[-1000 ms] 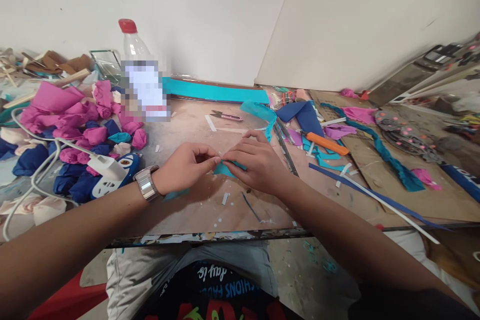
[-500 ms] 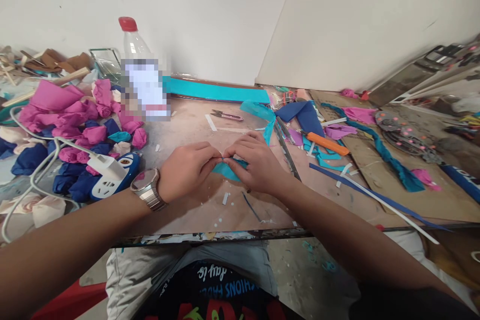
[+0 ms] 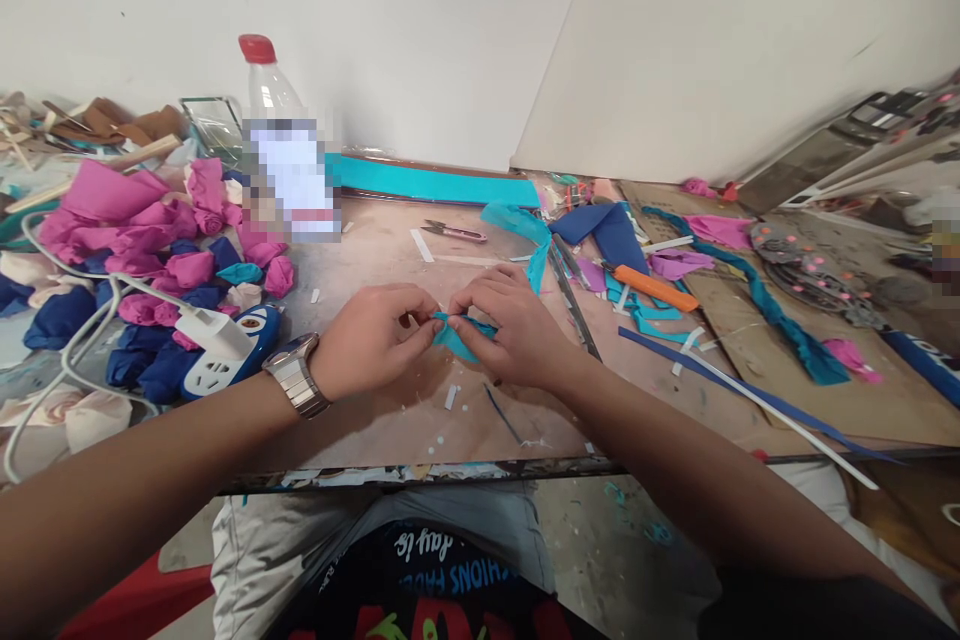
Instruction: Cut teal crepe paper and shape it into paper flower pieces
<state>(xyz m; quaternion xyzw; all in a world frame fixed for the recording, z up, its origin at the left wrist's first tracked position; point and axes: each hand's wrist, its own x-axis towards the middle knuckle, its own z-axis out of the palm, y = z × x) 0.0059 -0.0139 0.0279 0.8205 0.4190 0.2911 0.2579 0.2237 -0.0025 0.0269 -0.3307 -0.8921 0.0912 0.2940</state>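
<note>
Between my hands, just above the table, is a small piece of turquoise crepe paper (image 3: 456, 344). My left hand (image 3: 379, 328), with a metal watch (image 3: 298, 382) on its wrist, pinches the paper's left end between thumb and index finger. Thumb and fingers of my right hand (image 3: 514, 325) are closed on its upper right part and hide some of it. A longer crumpled turquoise strip (image 3: 534, 238) lies just behind my right hand. Thread snips (image 3: 454, 231) rest on the table beyond both hands.
Pink and blue crepe paper bundles (image 3: 169, 255) pile up on the left, beside a power strip (image 3: 225, 365) and white cable. A bottle (image 3: 271, 85) stands behind a lit phone (image 3: 294, 178). An orange utility knife (image 3: 655, 288), paper scraps and cardboard (image 3: 739, 350) lie right.
My left thumb and index finger have shifted slightly, opening a gap behind their pinch, and the left wrist has turned a little. My right hand stays nearly still on the paper.
</note>
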